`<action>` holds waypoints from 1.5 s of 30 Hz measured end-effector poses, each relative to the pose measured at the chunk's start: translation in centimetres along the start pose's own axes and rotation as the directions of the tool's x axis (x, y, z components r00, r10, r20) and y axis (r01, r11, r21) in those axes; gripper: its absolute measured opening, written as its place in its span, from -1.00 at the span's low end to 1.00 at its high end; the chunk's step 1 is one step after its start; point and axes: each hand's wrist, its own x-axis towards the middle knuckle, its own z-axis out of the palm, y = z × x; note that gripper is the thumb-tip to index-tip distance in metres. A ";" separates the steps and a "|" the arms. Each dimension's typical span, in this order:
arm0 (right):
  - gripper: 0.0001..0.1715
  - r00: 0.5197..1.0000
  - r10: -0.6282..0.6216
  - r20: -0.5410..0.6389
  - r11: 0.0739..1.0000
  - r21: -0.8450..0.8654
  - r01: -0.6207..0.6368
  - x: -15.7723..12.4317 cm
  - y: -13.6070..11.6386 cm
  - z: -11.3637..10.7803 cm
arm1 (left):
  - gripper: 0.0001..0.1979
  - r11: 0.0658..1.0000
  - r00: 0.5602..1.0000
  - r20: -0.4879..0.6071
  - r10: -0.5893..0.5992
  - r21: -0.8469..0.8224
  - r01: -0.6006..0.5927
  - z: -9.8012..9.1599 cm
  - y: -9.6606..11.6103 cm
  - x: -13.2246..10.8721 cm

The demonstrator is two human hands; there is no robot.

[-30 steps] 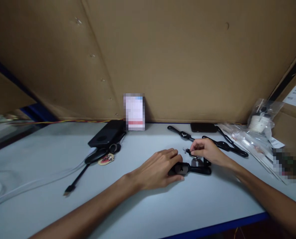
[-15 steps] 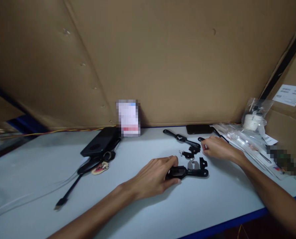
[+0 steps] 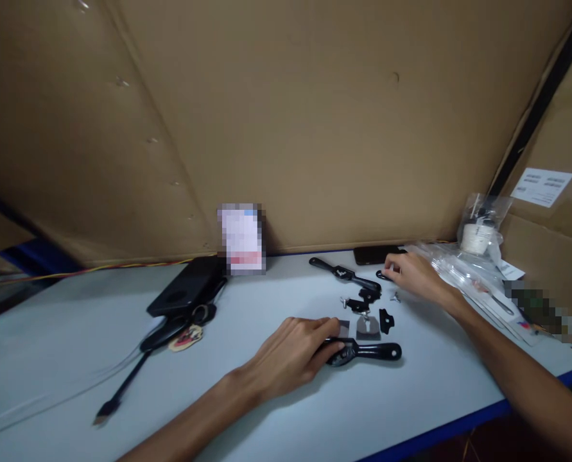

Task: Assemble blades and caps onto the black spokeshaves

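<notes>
My left hand point(image 3: 295, 356) lies on the table with its fingers closed over the left handle of a black two-handled hand tool point(image 3: 370, 351), whose right handle points right. Just behind it lie loose parts: a small grey metal plate point(image 3: 367, 328), a black clamp piece point(image 3: 386, 319) and two small wing screws point(image 3: 349, 301) point(image 3: 395, 297). My right hand point(image 3: 413, 274) reaches farther back, its fingers curled over the end of a second black tool point(image 3: 380, 274), most of which it hides. A third black tool point(image 3: 346, 274) lies to its left.
A dark phone point(image 3: 373, 255) lies by the cardboard wall point(image 3: 314, 128). Clear plastic bags point(image 3: 463, 273) and a bagged white bottle point(image 3: 476, 234) fill the right side. On the left are a black flat box point(image 3: 184, 292), a key charm point(image 3: 184, 338) and a black cable point(image 3: 122, 388). The table edge point(image 3: 440, 435) is blue.
My right hand left the small parts beside the near tool and moved back and right onto the second tool. The parts now lie loose. The near tool shifted closer under my left hand.
</notes>
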 end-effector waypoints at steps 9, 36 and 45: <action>-0.77 0.967 0.116 -0.225 0.993 0.060 -0.105 1.5 1.4 1.2 | -0.74 0.823 0.812 -0.235 -0.535 0.071 0.563 -2.4 -5.3 0.7; -0.85 0.997 0.074 0.038 0.958 0.273 -0.082 0.7 -2.4 4.9 | -0.46 0.999 0.992 0.125 -0.023 0.034 0.019 0.9 -0.6 1.3; -0.89 0.983 0.153 -0.100 0.806 0.588 -0.066 0.6 -2.3 4.0 | -0.48 0.967 0.974 0.100 -0.204 0.173 0.185 0.3 -5.7 0.5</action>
